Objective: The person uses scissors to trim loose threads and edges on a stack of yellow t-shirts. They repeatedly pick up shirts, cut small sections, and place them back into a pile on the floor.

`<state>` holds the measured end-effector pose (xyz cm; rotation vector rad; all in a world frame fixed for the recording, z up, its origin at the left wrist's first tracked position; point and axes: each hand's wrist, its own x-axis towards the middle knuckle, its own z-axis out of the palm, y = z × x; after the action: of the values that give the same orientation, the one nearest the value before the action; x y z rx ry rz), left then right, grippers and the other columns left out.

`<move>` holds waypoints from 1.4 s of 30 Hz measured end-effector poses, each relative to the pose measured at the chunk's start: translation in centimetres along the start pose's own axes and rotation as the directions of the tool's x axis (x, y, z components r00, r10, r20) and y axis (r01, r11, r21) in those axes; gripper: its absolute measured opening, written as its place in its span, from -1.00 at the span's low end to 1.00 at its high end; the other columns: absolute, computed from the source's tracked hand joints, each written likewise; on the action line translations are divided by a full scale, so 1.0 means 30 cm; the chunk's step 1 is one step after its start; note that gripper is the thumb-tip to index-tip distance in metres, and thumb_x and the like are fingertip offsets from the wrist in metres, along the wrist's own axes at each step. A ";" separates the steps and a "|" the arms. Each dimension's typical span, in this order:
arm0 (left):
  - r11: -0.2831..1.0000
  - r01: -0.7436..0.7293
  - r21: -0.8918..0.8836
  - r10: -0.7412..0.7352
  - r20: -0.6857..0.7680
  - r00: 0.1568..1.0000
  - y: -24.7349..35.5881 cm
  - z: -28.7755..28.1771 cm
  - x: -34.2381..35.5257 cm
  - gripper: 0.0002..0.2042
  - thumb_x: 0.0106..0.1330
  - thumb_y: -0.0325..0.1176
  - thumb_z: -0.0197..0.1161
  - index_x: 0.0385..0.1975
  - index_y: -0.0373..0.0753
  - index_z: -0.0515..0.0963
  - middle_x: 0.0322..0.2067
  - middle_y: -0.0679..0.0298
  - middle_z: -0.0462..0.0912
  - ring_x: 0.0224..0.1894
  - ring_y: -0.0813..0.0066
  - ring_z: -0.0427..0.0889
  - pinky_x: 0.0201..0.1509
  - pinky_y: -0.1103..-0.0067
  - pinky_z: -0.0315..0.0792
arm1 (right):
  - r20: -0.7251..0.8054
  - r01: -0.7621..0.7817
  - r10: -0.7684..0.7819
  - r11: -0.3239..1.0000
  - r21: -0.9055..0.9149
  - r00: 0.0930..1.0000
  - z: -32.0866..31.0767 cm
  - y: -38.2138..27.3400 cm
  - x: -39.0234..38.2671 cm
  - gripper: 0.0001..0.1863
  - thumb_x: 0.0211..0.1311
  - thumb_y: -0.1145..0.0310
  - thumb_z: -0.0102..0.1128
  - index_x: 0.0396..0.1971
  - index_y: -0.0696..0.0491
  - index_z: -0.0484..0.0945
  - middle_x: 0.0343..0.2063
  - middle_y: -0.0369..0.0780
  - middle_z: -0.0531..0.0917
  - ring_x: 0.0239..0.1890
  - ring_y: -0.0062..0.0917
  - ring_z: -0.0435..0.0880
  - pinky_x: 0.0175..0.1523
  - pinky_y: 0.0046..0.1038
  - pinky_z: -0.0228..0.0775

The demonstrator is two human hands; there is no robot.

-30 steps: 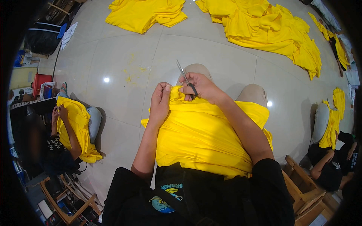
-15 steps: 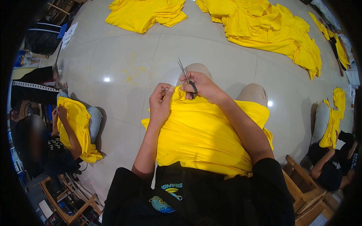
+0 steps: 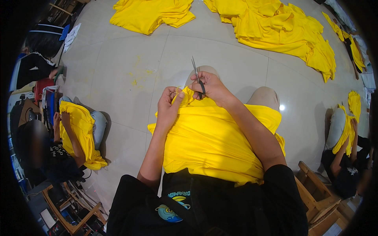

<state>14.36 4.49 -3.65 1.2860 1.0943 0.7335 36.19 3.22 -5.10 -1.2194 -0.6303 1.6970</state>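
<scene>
A yellow knit garment (image 3: pixel 212 141) is spread across my lap, its far edge bunched up between my hands. My left hand (image 3: pixel 168 106) pinches that edge, and a thin yellow strand curls by its fingertips. In my right hand (image 3: pixel 212 90) is a pair of scissors (image 3: pixel 202 87) with black handles, the narrow metal blades pointing up and away from me. The right fingers wrap around the scissors close to the bunched cloth; whether they also touch the cloth is hard to see.
Yellow thread scraps (image 3: pixel 136 82) lie on the tiled floor. Farther off are a smaller yellow garment pile (image 3: pixel 151 15) and a larger one (image 3: pixel 275 29). People with yellow garments sit at left (image 3: pixel 49 157) and right (image 3: pixel 344 173). A wooden frame (image 3: pixel 315 192) stands at my right.
The scissors have swung more upright, and a strand now shows at my left fingertips. Someone at the far left has shifted away, and the person at right has raised their arms to the garment.
</scene>
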 end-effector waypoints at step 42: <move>0.997 0.022 -0.077 -0.028 -0.065 0.997 -0.046 -0.019 0.023 -0.76 0.85 -0.18 0.09 -0.07 -0.20 0.50 -0.31 0.53 0.53 -0.28 0.83 0.38 -0.20 0.70 0.37 | 0.420 -0.325 0.226 0.929 0.179 0.879 0.017 0.035 -0.218 -0.77 0.50 0.23 0.39 -0.13 0.04 0.55 -0.40 -0.33 0.62 -0.49 -0.62 0.71 -0.28 -0.53 0.53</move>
<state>13.88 5.08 -5.10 1.1882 1.1231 0.7967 35.86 -3.02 -2.85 -0.8227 -0.4723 2.2234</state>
